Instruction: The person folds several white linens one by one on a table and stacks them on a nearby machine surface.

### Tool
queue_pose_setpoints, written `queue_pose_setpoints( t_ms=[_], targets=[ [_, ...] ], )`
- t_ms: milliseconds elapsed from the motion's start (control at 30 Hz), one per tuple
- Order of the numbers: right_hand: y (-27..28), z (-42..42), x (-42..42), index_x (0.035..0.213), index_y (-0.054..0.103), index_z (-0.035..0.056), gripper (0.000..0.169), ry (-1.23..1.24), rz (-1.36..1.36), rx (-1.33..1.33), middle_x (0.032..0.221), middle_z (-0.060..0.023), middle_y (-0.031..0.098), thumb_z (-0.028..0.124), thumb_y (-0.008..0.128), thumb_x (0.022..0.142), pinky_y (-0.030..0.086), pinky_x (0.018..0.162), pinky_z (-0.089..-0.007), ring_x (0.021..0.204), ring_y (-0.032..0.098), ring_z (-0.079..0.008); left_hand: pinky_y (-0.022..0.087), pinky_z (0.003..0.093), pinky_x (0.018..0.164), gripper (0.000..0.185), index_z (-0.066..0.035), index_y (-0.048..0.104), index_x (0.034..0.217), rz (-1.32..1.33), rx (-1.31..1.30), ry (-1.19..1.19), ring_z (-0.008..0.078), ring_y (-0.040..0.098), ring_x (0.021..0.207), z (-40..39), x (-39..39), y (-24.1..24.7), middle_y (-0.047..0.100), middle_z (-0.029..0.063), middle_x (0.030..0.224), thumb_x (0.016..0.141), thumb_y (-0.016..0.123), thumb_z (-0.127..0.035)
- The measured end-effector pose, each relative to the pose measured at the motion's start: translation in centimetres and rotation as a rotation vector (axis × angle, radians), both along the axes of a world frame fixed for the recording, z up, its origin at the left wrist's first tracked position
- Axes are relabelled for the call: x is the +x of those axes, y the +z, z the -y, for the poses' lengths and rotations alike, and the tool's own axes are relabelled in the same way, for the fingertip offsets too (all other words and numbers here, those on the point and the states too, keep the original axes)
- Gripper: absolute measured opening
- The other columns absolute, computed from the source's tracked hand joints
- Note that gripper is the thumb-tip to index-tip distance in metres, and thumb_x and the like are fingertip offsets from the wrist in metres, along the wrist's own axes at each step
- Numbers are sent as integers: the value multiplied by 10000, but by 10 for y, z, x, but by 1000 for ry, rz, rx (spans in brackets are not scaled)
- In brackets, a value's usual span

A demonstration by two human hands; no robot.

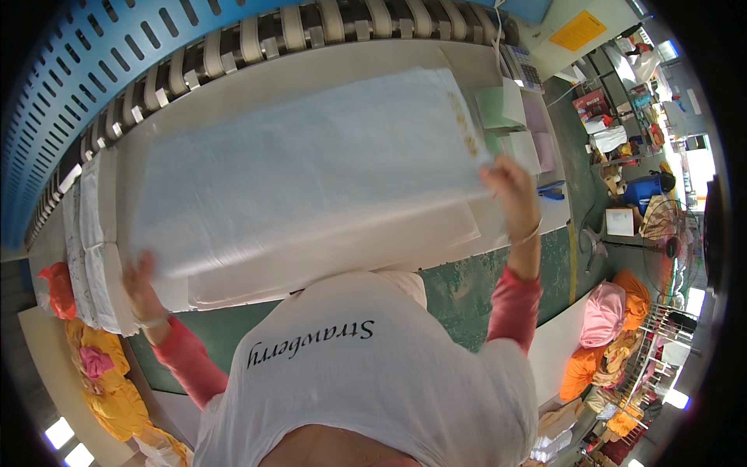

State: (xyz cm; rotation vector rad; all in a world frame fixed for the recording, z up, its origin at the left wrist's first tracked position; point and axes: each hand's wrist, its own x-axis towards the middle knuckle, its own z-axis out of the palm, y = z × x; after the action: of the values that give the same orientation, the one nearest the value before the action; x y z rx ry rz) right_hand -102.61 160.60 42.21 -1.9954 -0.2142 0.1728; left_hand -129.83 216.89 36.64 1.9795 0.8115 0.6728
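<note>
A folded pale-blue cloth [303,169], its right end marked with gold print or trim, stretches in front of me above the work table [280,76]. At its near right corner, my right hand [513,190] pinches the edge between thumb and fingers. My left hand [143,289] is at the near left corner; motion blurs its fingers, so its hold on the cloth is unclear. Beneath the near edge lies a flat, pale pinkish sheet [373,254], partly covered by the cloth. Left of my left hand stand stacked white folded textiles [100,233].
A belt conveyor [292,29] with a blue slotted guard [117,52] borders the table's far side. Paper pads [502,108], a calculator [525,70] and a blue tool [551,191] lie at the right end. A red plastic bag [58,290] sits far left; a pedestal fan [671,248] stands right.
</note>
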Motion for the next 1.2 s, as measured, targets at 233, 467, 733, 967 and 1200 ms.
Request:
queue_pose_setpoints(
  t_ms=[233, 467, 733, 967, 1200],
  targets=[
    [-74, 10, -76, 862, 529, 46, 270, -125, 234, -532, 760, -101, 545, 195, 650, 672, 376, 765, -379, 908, 465, -285, 355, 344, 883, 338, -15, 529, 922, -297, 139, -93, 264, 500, 966, 51, -68, -71, 541, 103, 934, 681, 706, -172],
    [-40, -117, -53, 1307, 344, 152, 759, 395, 653, -662, 1347, -145, 301, 397, 666, 664, 173, 961, -615, 1265, 226, -360, 195, 463, 1016, 613, -162, 414, 1273, -267, 724, -577, 311, 256, 1261, 157, 93, 37, 333, 111, 1348, 726, 662, -288],
    [-71, -56, -47, 1374, 172, 84, 767, 259, 425, -1058, 1389, -183, 234, 514, 463, 810, 189, 1003, -536, 1281, 223, -346, 157, 534, 1014, 787, -193, 106, 1396, -964, 681, -303, 266, 138, 1324, 149, 49, -31, 108, 71, 1450, 794, 441, -573],
    [-96, -16, -40, 1343, 181, -16, 705, 152, -287, -93, 1251, -208, 387, 288, 569, 837, 364, 902, -300, 1097, 437, -255, 387, 374, 915, 998, -26, 103, 1364, -583, 44, -228, 328, 424, 1148, 81, 0, -65, 334, 251, 1290, 691, 621, -550],
    [-93, -15, -77, 1251, 364, 17, 577, -288, -540, 109, 1181, -91, 470, 335, 570, 816, 411, 819, -303, 1060, 468, -186, 503, 323, 710, 941, 104, 343, 1167, -605, -374, -38, 261, 603, 857, 69, -2, -63, 565, 204, 1000, 571, 747, -502]
  ],
)
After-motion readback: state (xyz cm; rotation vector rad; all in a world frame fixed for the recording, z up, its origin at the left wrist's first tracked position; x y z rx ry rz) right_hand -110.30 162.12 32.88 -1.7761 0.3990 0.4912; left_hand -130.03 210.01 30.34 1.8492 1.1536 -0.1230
